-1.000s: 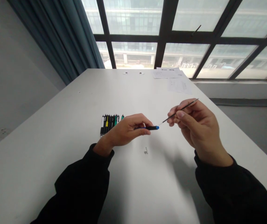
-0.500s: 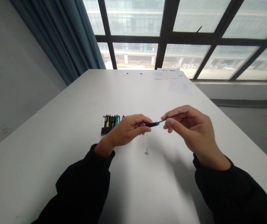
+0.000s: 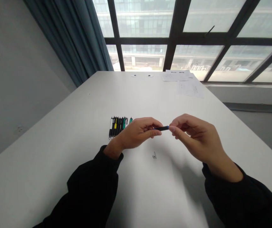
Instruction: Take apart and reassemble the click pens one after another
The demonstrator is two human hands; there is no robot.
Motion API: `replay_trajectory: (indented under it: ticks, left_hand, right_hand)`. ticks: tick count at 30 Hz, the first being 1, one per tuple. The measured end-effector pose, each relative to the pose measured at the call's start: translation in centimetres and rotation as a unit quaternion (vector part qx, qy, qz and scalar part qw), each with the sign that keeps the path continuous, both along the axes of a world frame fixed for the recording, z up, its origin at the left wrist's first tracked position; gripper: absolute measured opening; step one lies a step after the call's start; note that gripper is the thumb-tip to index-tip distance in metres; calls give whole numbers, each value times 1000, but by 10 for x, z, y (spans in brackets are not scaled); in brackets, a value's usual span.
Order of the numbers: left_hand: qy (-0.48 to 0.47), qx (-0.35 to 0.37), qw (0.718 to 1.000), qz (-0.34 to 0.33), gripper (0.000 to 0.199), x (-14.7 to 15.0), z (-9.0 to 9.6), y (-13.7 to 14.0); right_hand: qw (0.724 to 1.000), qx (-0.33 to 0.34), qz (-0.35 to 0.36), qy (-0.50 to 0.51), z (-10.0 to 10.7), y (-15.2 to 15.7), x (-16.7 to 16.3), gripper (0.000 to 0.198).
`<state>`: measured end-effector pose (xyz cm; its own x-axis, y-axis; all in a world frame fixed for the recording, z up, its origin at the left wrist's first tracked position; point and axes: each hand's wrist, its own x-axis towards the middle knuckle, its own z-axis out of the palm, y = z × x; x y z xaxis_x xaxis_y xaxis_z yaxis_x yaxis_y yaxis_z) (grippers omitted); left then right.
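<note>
In front of me the white worktop (image 3: 136, 99) runs away towards a large window (image 3: 144, 22) with dark frame bars (image 3: 171, 41), and I see a thin handle (image 3: 209, 30) jutting from one of them. Through the panes I make out a pale, hazy building (image 3: 143, 14). A blue-grey curtain (image 3: 74, 38) hangs in folds to my left, beside a grey wall (image 3: 19, 82). Near the worktop's far edge I see two small ovals (image 3: 150, 76) with dark centres and, right of them, printed papers (image 3: 177, 76), partly overlapping. A dark strip (image 3: 257, 107) runs beneath the sill on my right.
</note>
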<state>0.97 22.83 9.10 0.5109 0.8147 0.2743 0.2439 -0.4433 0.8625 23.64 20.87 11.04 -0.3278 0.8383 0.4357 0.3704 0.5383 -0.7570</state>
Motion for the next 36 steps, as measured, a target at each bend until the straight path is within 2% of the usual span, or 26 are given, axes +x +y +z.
replay_trajectory:
  ticks: [7, 11, 13, 16, 18, 21, 23, 26, 29, 36]
  left_hand:
    - [61, 68, 995, 33, 20, 0, 1, 1]
    - [59, 68, 995, 36, 18, 0, 1, 1]
    - [32, 44, 998, 33, 19, -1, -2, 2]
    - [-19, 13, 999, 39, 20, -1, -6, 3]
    - [-42, 1, 998, 54, 21, -1, -8, 3]
    - [-62, -12, 995, 72, 25, 0, -9, 4]
    - [-73, -25, 994, 74, 29, 1, -7, 4]
    - [-89, -41, 992, 76, 32, 3, -5, 3]
    - [-87, -40, 992, 76, 32, 4, -4, 3]
    - [-66, -28, 996, 59, 30, 2, -8, 4]
  right_hand:
    - [985, 138, -22, -100, -1, 4, -2, 13]
    - [981, 160, -21, -106, -2, 5, -3, 12]
    - [987, 137, -25, -86, -1, 5, -1, 15]
    - [996, 57, -29, -58, -2, 7, 0, 23]
    - [995, -11, -6, -103, -6, 10, -3, 20]
    - [958, -106, 59, -261, -23, 14, -15, 20]
    - [926, -141, 62, -344, -38, 15, -24, 24]
    - [897, -163, 52, -407, -58, 14, -35, 26]
    - [878, -171, 58, -444, -69, 14, -38, 26]
    - [857, -187, 87, -473, -66, 15, -35, 15]
